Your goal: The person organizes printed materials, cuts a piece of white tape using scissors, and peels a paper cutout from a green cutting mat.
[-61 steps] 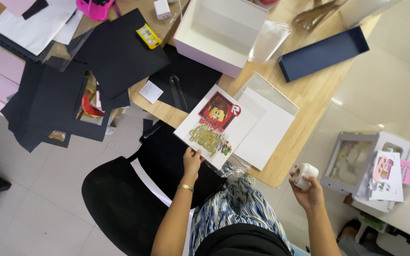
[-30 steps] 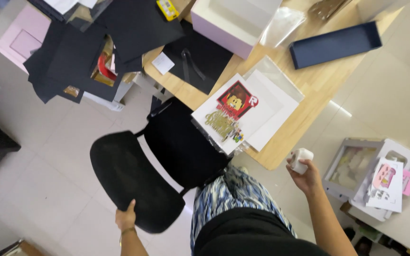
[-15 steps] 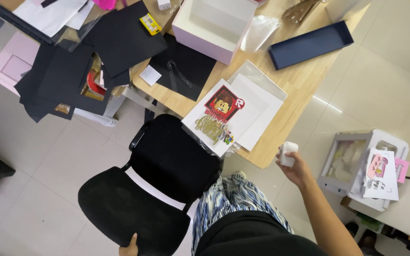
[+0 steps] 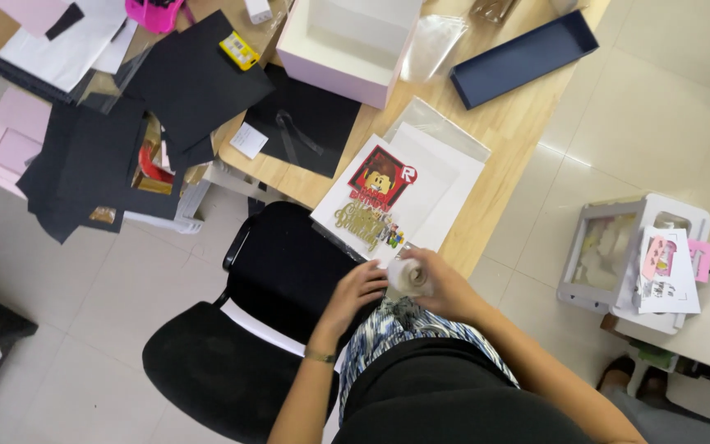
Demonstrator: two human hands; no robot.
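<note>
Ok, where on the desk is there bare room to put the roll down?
Bare wood lies between the navy tray and the white sheets, running along the desk edge. The end with the black paper and the pink box is crowded.
</note>
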